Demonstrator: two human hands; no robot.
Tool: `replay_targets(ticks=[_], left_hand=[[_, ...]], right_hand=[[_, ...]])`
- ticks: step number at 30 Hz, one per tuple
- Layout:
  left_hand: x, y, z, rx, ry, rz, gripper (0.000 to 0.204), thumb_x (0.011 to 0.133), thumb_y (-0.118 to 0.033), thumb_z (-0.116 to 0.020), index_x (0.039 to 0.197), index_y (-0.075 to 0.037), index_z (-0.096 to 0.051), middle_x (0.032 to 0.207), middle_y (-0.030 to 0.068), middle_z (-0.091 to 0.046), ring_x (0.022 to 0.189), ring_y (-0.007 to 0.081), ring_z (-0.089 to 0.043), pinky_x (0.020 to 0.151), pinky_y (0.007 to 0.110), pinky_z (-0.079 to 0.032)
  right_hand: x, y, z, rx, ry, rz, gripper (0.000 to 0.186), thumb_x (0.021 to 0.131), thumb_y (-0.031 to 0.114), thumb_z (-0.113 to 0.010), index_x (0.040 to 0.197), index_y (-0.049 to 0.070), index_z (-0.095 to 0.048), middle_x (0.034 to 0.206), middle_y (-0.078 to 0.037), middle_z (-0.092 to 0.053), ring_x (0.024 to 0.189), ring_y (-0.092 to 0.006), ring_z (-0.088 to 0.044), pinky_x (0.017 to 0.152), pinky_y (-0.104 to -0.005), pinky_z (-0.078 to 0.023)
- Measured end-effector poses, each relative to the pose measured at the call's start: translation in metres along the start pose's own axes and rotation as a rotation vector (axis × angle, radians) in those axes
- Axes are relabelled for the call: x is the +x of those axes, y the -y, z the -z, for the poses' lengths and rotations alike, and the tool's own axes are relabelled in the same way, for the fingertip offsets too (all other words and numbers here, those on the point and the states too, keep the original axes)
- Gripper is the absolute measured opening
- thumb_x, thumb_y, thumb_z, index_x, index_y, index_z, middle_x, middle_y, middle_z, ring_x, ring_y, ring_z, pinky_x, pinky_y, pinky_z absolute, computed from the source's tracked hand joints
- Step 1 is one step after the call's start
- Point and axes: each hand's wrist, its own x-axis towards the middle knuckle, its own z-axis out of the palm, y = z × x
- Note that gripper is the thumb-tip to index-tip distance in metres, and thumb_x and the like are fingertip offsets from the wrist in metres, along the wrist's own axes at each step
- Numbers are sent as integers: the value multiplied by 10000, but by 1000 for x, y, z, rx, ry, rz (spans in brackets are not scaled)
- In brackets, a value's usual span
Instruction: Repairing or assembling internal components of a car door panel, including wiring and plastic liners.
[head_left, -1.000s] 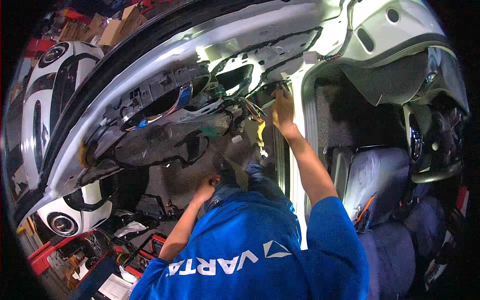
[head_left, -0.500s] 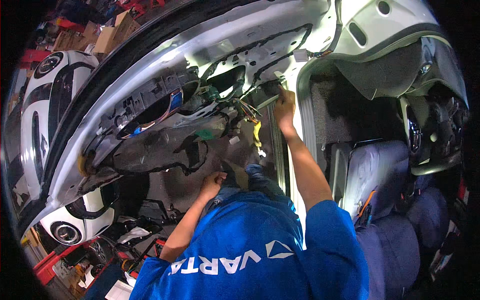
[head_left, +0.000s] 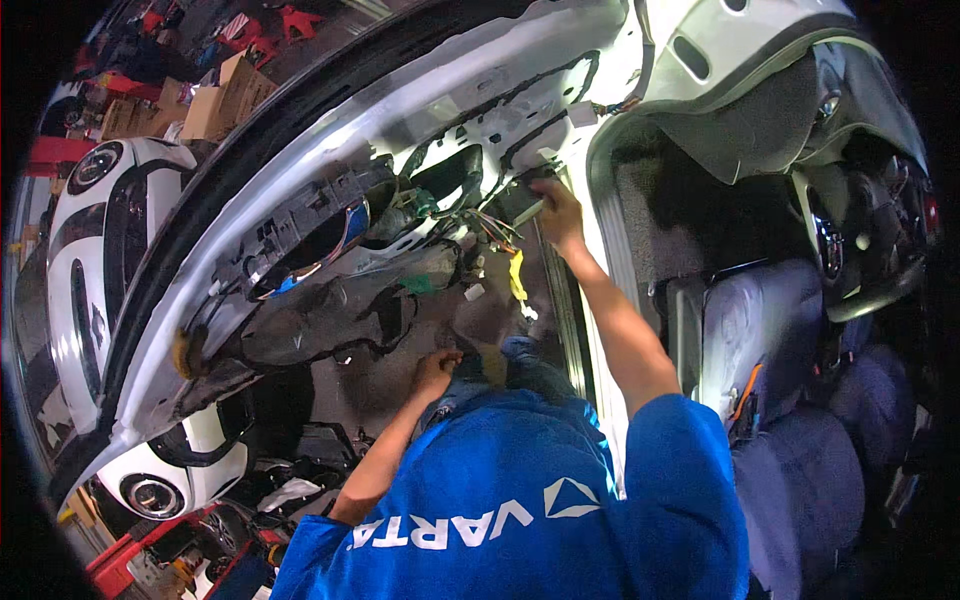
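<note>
My right hand (head_left: 560, 214) is closed by the hinge side of an opened car door (head_left: 330, 130), its fingers round a pale, stick-shaped thing (head_left: 528, 213); its kind does not show. Just left of it a bundle of thin wires (head_left: 492, 228) hangs out of the door's inner side. From the bundle dangles a yellow-wrapped cable (head_left: 517, 275) with a white connector (head_left: 529, 313) at its end. Low in front of my body, my left hand (head_left: 436, 376) has its fingers curled near my thigh. What it may hold is hidden.
On the right are the car's sill (head_left: 605, 300) and a dark blue seat (head_left: 765, 330). A black plastic door part (head_left: 330, 315) spreads along the door's lower side. White car bumpers or front parts (head_left: 90, 280), cardboard boxes (head_left: 215, 110) and a red tray (head_left: 110, 575) stand at left.
The whole view has shifted slightly. My right hand has come slightly down and back from the hinge area, still with the pale stick-shaped thing. My left hand stays low, fingers curled.
</note>
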Motion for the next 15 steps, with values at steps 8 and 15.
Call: replay_targets(ticks=[8, 15], left_hand=[[-6, -4, 20, 88, 28, 24, 224, 852, -65, -501, 1037, -43, -626, 967, 111, -657, 906, 221, -624, 804, 321, -462], [-9, 14, 32, 101, 54, -37, 225, 827, -48, -518, 1022, -48, -631, 955, 102, -658, 895, 205, -621, 795, 319, -464]], right_hand=[[8, -17, -12, -459, -137, 369, 220, 784, 1, -421, 978, 20, -523, 862, -182, -577, 855, -340, -584, 734, -374, -464], [3, -8, -26, -1216, 141, 661, 172, 774, 64, -440, 927, 24, -508, 885, -158, -559, 962, -240, -513, 929, -372, -337]])
